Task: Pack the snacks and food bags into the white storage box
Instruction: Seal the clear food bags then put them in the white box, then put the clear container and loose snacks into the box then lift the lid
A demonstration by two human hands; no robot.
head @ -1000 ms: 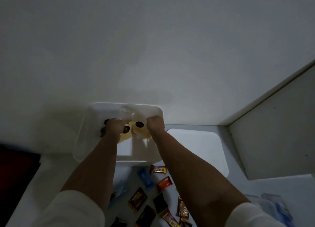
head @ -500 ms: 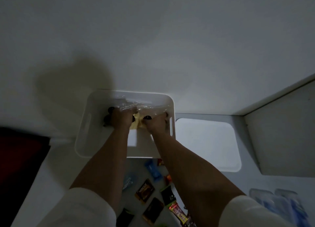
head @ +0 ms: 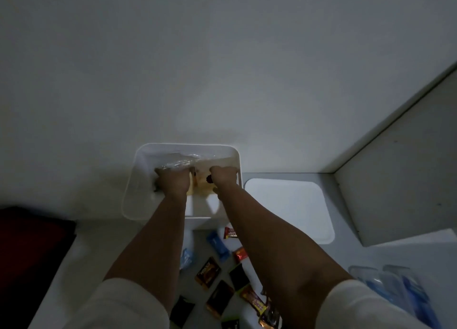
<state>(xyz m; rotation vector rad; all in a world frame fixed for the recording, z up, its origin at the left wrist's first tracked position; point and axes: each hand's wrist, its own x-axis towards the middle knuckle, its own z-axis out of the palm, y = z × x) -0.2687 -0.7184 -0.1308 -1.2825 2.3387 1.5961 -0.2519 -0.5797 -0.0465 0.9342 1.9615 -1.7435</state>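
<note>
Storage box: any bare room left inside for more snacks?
Inside the white storage box, the near part by the front wall shows bare. The far half is crowded: both the left hand and right hand press the clear food bag there.

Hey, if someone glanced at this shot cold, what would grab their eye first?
Two bare forearms reach into the white storage box against the wall, the left hand and right hand pressing a clear food bag of yellowish contents down inside. Below the box, bright snack wrappers lie scattered on the table, and the white lid lies flat to the box's right.
</note>
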